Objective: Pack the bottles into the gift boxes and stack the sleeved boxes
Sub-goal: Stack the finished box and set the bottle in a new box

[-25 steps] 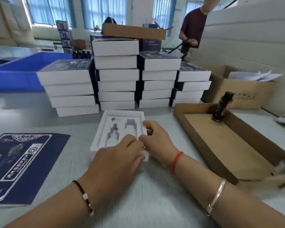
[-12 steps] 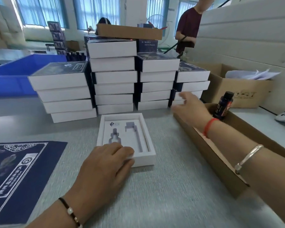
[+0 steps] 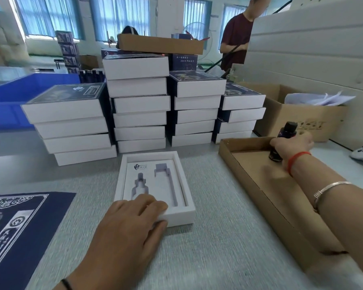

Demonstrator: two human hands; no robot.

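1. My right hand [image 3: 290, 146] grips the dark bottle [image 3: 283, 141], upright in the cardboard tray [image 3: 245, 174].
2. My left hand [image 3: 130, 225] rests flat, fingers relaxed, on the open box [image 3: 182, 206].
3. Sleeved boxes [image 3: 138, 101] sit stacked behind it.

The left hand [image 3: 132, 222] is lying flat with fingers spread and relaxed, while the right hand [image 3: 289, 146] is reaching forward, fingers curling in a grip.
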